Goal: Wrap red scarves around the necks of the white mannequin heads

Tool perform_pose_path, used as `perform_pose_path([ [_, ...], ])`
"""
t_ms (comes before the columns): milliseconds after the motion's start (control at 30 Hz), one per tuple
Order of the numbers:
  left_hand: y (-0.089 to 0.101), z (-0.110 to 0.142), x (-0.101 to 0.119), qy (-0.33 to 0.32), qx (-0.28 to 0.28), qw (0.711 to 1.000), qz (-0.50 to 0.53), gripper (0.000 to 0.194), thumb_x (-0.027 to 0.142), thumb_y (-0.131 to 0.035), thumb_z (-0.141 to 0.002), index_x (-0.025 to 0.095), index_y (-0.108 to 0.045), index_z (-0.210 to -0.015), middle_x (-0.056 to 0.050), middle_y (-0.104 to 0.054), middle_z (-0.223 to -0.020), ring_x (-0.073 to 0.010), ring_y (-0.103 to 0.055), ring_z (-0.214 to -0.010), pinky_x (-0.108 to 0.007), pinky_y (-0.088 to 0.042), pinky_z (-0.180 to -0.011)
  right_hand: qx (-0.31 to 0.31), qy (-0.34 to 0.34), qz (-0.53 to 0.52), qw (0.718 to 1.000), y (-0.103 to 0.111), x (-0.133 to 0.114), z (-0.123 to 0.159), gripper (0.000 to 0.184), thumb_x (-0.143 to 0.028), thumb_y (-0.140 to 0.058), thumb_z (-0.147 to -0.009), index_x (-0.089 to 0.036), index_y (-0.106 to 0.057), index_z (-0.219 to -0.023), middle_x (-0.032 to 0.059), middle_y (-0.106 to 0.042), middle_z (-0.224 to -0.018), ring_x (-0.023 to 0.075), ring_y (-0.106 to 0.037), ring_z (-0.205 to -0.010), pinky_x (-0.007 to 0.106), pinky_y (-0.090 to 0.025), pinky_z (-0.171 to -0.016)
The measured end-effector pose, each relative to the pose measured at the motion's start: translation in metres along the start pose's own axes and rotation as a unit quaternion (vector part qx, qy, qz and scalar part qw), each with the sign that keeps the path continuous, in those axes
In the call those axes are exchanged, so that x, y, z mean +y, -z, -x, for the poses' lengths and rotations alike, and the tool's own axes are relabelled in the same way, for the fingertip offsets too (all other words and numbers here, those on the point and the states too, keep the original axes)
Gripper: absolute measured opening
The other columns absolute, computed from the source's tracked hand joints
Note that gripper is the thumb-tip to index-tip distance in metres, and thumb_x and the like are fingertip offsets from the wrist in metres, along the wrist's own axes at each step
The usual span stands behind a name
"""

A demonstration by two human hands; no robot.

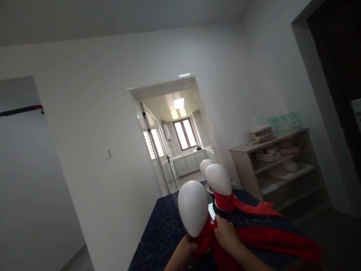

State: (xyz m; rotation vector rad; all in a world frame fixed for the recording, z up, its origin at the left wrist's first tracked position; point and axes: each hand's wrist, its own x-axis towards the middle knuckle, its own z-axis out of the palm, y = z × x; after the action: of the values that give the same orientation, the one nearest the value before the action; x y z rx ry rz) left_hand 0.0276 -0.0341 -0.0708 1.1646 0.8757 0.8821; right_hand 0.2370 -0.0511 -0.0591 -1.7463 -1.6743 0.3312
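A smooth white mannequin head [193, 207] stands tilted in view on the dark blue marbled table [159, 229]. Around its neck goes a red scarf [278, 241], one long end of which trails to the right across the table. My left hand [184, 250] is closed on the scarf at the base of the head, its fingertips partly hidden by the cloth. With thumb and fingers together, my right hand [225, 231] grips the scarf just right of the neck. Behind stands a second white mannequin head [218, 178], with another red scarf [225, 203] wrapped round its neck.
A third white head [205, 165] is partly hidden behind the second. Between the heads lies a bright flat object [211, 210]. On the right, a wooden shelf unit [245, 162] holds boxes and stacked items. Past the table, a doorway [166, 86] leads into a kitchen.
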Motion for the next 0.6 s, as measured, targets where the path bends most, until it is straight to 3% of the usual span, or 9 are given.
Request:
perform_pose_path([
  [100, -0.011, 0.002, -0.009, -0.060, 0.032, 0.992, 0.102, 0.041, 0.007, -0.075, -0.060, 0.008, -0.080, -0.100, -0.015, -0.083, -0.094, -0.0283, -0.077, -0.082, -0.033, -0.057, -0.075, -0.004, 0.003, 0.007, 1.000, -0.001, 0.001, 0.002, 0.030, -0.005, -0.049, -0.082, -0.021, -0.063, -0.102, 0.0075, -0.081, -0.104, 0.0263, -0.075, -0.106, 0.033, -0.042, -0.082],
  [200, -0.026, 0.004, -0.018, -0.050, 0.064, 0.972, 0.219, 0.024, 0.017, -0.071, -0.079, 0.009, -0.078, -0.100, -0.017, -0.083, -0.097, -0.0314, -0.079, -0.091, -0.039, -0.060, -0.085, -0.009, 0.004, 0.022, 1.000, -0.003, 0.004, 0.004, 0.028, -0.005, -0.051, -0.082, -0.022, -0.063, -0.102, 0.0080, -0.080, -0.104, 0.0274, -0.075, -0.107, 0.034, -0.043, -0.085],
  [333, -0.030, 0.006, -0.016, -0.024, 0.109, 0.956, 0.272, 0.014, 0.010, -0.065, -0.083, 0.010, -0.075, -0.092, -0.015, -0.082, -0.089, -0.0278, -0.079, -0.087, -0.036, -0.062, -0.086, -0.011, 0.008, 0.037, 0.999, -0.005, 0.010, 0.002, 0.030, -0.004, -0.050, -0.084, -0.021, -0.062, -0.105, 0.0093, -0.080, -0.105, 0.0276, -0.074, -0.108, 0.035, -0.043, -0.087],
  [433, -0.017, 0.012, -0.004, 0.032, 0.080, 0.964, 0.253, 0.013, 0.011, -0.067, -0.083, 0.007, -0.075, -0.093, -0.016, -0.080, -0.082, -0.0271, -0.079, -0.080, -0.034, -0.063, -0.080, -0.015, 0.005, 0.039, 0.999, -0.004, 0.013, -0.002, 0.031, -0.003, -0.047, -0.086, -0.020, -0.061, -0.108, 0.0104, -0.080, -0.106, 0.0273, -0.075, -0.107, 0.035, -0.043, -0.086],
  [533, -0.002, 0.015, 0.002, 0.062, 0.015, 0.978, 0.199, 0.034, 0.008, -0.073, -0.077, 0.007, -0.076, -0.111, -0.017, -0.082, -0.090, -0.0325, -0.079, -0.088, -0.040, -0.063, -0.083, -0.019, 0.008, 0.033, 0.999, -0.003, 0.013, -0.004, 0.032, -0.004, -0.046, -0.086, -0.021, -0.061, -0.109, 0.0095, -0.081, -0.106, 0.0273, -0.075, -0.107, 0.035, -0.044, -0.086],
  [600, 0.003, 0.013, 0.000, 0.058, -0.019, 0.986, 0.157, 0.043, 0.001, -0.076, -0.070, 0.011, -0.077, -0.112, -0.015, -0.083, -0.091, -0.0340, -0.079, -0.089, -0.042, -0.062, -0.084, -0.019, 0.009, 0.030, 0.999, -0.003, 0.013, -0.004, 0.032, -0.004, -0.046, -0.086, -0.022, -0.061, -0.109, 0.0095, -0.081, -0.107, 0.0280, -0.075, -0.107, 0.035, -0.045, -0.085],
])
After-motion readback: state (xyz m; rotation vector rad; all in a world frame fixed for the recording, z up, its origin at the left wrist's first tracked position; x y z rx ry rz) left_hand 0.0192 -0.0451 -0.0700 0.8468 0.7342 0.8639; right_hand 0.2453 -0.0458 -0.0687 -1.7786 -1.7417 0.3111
